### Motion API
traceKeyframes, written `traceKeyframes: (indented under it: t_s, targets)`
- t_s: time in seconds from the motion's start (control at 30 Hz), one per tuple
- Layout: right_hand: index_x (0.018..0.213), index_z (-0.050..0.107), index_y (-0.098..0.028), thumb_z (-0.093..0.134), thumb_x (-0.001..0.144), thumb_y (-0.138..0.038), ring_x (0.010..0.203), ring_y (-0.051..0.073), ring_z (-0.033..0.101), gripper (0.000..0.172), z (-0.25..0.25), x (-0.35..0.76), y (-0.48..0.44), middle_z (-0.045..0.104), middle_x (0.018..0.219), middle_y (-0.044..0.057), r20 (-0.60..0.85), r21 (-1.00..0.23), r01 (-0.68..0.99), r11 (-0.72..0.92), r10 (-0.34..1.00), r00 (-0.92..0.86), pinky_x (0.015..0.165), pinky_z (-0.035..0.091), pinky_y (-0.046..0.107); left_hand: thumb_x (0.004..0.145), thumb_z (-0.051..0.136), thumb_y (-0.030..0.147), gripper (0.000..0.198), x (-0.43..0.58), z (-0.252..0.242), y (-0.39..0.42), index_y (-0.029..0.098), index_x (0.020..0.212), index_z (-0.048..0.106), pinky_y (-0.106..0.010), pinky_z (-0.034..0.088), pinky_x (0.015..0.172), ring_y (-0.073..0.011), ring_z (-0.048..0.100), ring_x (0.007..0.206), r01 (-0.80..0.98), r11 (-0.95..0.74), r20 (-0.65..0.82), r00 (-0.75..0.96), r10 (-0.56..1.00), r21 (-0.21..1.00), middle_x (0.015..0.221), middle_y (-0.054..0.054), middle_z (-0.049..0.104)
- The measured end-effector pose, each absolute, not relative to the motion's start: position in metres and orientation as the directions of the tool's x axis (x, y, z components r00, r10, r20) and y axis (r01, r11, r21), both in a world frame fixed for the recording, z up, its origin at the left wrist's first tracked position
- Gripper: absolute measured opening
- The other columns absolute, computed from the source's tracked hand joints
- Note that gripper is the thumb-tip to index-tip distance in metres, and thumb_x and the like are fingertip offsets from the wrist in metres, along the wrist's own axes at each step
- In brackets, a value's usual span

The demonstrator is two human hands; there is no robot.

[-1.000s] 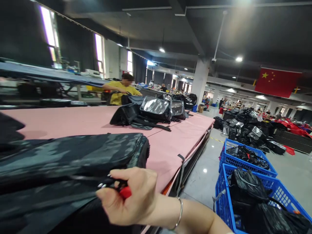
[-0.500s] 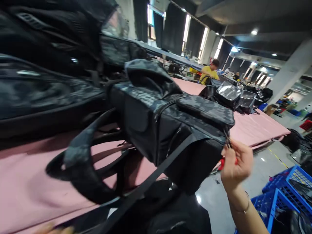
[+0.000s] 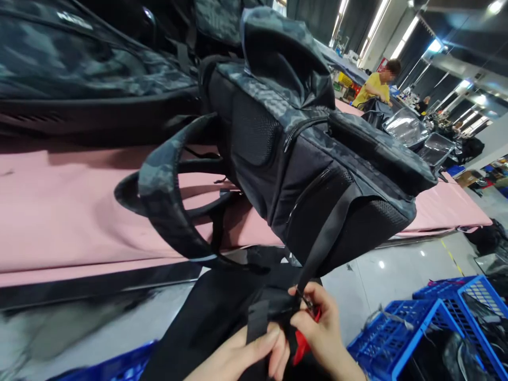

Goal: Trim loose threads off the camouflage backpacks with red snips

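Note:
A black and grey camouflage backpack (image 3: 301,174) lies on its side at the edge of the pink-covered table. A black webbing strap (image 3: 327,233) runs from it down towards me. My right hand (image 3: 327,325) is closed low in front of me, with red-handled snips (image 3: 302,346) in it; its thumb and forefinger are at the strap's lower part. Beside it, my left hand (image 3: 254,349) pinches a flat black webbing end (image 3: 257,317). The snips' blades are mostly hidden. A padded shoulder strap (image 3: 162,196) loops out over the table edge.
More camouflage bags (image 3: 99,58) are piled at the left and back. Blue crates (image 3: 400,328) with black items stand on the floor at right; another blue crate (image 3: 115,365) shows at lower left. A person in yellow (image 3: 373,90) works farther along the pink table (image 3: 79,211).
My right hand, with the snips, has moved from the backpack's far right corner down to the webbing strap. My left hand has come up beside it. The view has tilted downward.

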State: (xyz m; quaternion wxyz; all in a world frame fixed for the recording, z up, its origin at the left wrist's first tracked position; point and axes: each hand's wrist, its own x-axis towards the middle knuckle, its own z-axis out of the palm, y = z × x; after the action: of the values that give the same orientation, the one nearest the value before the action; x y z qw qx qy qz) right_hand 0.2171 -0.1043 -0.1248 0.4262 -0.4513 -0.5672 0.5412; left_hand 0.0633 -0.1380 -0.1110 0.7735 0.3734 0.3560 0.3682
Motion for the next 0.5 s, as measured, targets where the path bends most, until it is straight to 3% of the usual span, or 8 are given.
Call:
traceKeyframes:
  t_s: [0.13,0.23,0.3,0.37,0.5]
  targets:
    - [0.108,0.058,-0.023,0.068,0.073,-0.023,0.052,0.010,0.046,0.037,-0.128,0.210,-0.109,0.049,0.063,-0.007,0.071,-0.992,0.109,0.070,0.997,0.008,0.049,0.042,0.020,0.082,0.050,0.067,0.055,0.061,-0.119,-0.136,0.019,0.056,0.062,-0.032,0.044,0.087,-0.0221,0.057,0.084,-0.264,0.380,-0.215,0.491,0.844,0.886,0.076,-0.006,0.065]
    - [0.103,0.056,-0.023,0.064,0.080,-0.025,0.049,0.010,0.046,0.024,-0.128,0.213,-0.117,0.047,0.062,-0.007,0.232,-0.959,0.198,0.204,0.964,0.127,0.047,0.042,0.020,0.088,0.045,0.060,0.051,0.061,-0.122,-0.138,0.020,0.061,0.062,-0.029,0.043,0.089,-0.0209,0.057,0.089,-0.190,0.289,-0.183,0.437,0.881,0.938,0.085,-0.005,0.064]
    - [0.096,0.060,-0.022,0.062,0.084,-0.030,0.048,0.010,0.048,0.014,-0.124,0.217,-0.119,0.052,0.062,-0.004,0.247,-0.940,0.234,0.249,0.968,-0.037,0.049,0.044,0.022,0.089,0.043,0.056,0.047,0.061,-0.123,-0.139,0.021,0.063,0.061,-0.026,0.044,0.086,-0.0196,0.057,0.087,-0.107,0.251,-0.183,0.430,0.884,0.962,0.084,-0.002,0.064]
    - [0.090,0.065,-0.022,0.063,0.085,-0.035,0.049,0.012,0.053,0.015,-0.117,0.219,-0.118,0.055,0.060,-0.003,0.180,-0.940,0.238,0.246,0.947,-0.268,0.051,0.045,0.023,0.090,0.042,0.052,0.044,0.062,-0.122,-0.139,0.022,0.063,0.061,-0.024,0.045,0.082,-0.0185,0.058,0.082,0.000,0.209,-0.184,0.477,0.860,0.978,0.080,-0.001,0.065]
    - [0.064,0.055,-0.020,0.064,0.081,-0.050,0.041,0.011,0.051,0.036,-0.111,0.218,-0.115,0.046,0.048,-0.005,-0.036,-0.986,0.166,0.034,0.915,-0.403,0.039,0.035,0.020,0.089,0.042,0.043,0.039,0.066,-0.121,-0.139,0.023,0.063,0.063,-0.023,0.044,0.080,-0.0175,0.058,0.079,0.137,0.154,-0.204,0.513,0.834,0.978,0.078,0.000,0.067]
